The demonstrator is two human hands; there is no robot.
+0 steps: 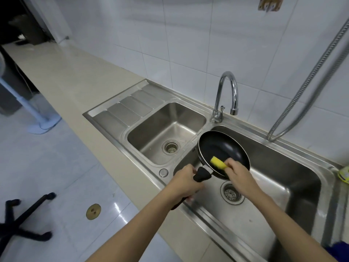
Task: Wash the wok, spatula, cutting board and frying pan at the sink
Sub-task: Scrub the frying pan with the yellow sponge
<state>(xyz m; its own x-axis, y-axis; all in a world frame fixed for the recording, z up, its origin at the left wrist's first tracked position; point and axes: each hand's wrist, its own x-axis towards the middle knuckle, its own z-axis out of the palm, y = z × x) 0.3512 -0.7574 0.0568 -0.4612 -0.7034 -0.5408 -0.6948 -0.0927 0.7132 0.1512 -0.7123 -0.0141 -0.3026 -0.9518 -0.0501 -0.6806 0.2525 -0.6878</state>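
Partly hidden by the left hand gripping it, the frying pan handle — right hand fingers pinch a sponge.

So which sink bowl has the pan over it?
The bigger right-hand bowl, under the hands; the frying pan is held there. The smaller left bowl holds nothing.

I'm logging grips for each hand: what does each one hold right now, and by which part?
The left hand grips the frying pan by its black handle. The right hand pinches one end of the yellow sponge against the pan's inside.
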